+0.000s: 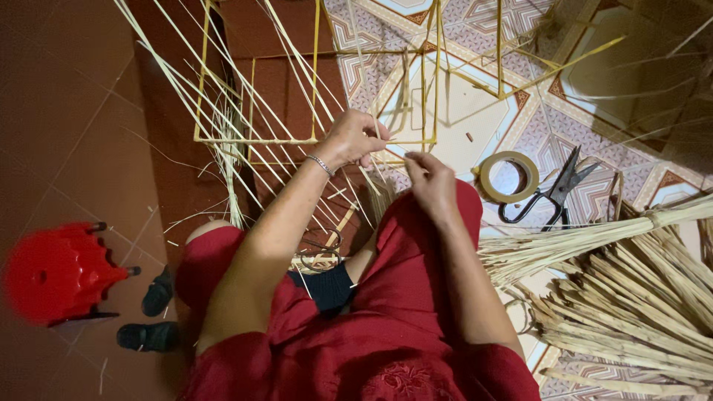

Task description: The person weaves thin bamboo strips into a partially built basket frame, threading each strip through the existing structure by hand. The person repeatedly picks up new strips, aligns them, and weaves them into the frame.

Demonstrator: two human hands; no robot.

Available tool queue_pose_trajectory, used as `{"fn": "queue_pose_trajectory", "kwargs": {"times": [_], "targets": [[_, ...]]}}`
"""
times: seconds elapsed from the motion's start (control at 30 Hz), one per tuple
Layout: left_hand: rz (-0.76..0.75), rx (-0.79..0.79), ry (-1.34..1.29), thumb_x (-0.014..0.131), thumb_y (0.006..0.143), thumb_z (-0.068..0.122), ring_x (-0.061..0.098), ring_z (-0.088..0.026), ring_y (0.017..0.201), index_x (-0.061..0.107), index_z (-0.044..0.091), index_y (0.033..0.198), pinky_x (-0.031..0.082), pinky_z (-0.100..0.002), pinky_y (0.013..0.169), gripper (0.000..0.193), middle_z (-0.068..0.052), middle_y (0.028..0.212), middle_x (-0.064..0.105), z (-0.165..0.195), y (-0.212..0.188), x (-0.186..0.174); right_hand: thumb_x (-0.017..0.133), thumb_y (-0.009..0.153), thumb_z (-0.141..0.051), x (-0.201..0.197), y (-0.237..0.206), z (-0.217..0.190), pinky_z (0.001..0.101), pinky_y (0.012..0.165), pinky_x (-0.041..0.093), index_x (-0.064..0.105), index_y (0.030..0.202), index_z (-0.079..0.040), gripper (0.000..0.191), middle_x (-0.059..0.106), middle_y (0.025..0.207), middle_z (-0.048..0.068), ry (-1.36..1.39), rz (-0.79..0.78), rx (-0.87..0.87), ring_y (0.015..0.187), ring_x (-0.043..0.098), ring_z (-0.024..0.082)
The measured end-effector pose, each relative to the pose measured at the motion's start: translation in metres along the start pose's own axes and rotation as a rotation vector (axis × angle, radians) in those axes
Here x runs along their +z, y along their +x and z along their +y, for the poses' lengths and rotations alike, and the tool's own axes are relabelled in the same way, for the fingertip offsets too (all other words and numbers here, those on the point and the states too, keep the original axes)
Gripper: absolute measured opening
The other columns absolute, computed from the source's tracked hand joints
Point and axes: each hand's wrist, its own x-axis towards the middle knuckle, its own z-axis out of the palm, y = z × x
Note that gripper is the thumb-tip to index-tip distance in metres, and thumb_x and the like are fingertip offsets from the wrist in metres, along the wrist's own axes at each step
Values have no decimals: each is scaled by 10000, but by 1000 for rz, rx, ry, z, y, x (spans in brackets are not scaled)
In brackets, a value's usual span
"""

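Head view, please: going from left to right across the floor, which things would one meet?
Red plastic stool → dark sandals → left hand → right hand → tape roll → black scissors → bundle of split bamboo strips.

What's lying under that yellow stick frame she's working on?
Under the stick frame you can see dark red floor tiles on the left and a patterned mat on the right, with loose thin strips across it. Her left hand and right hand cover the nearest part.
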Motion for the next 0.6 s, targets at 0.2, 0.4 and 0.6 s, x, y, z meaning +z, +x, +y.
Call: {"fn": "queue_pose_trajectory", "kwargs": {"times": [0.2,0.4,0.6], "targets": [[-13,-140,160,769,774,-38,653,-103,476,771,28,1007,542,-222,399,242,-143,869,765,5,3,-1,646,945,-85,26,16,9,531,1209,242,398,1550,-67,655,356,1602,237,-268,-104,-380,1459,310,410],[49,-22,205,777,765,-44,695,-96,563,784,58,997,591,-206,420,253,-96,939,744,-6,5,4,721,993,-154,28,14,18,428,909,520,645,1214,-66,249,690,1137,190,-239,-24,-235,1052,652,293],[97,84,137,726,769,-87,702,-122,570,699,48,1026,595,-222,395,291,-113,879,733,-7,-1,6,714,990,-189,6,-19,10,354,606,517,715,1008,-32,158,689,749,157,-179,-40,-159,609,625,185]]}}
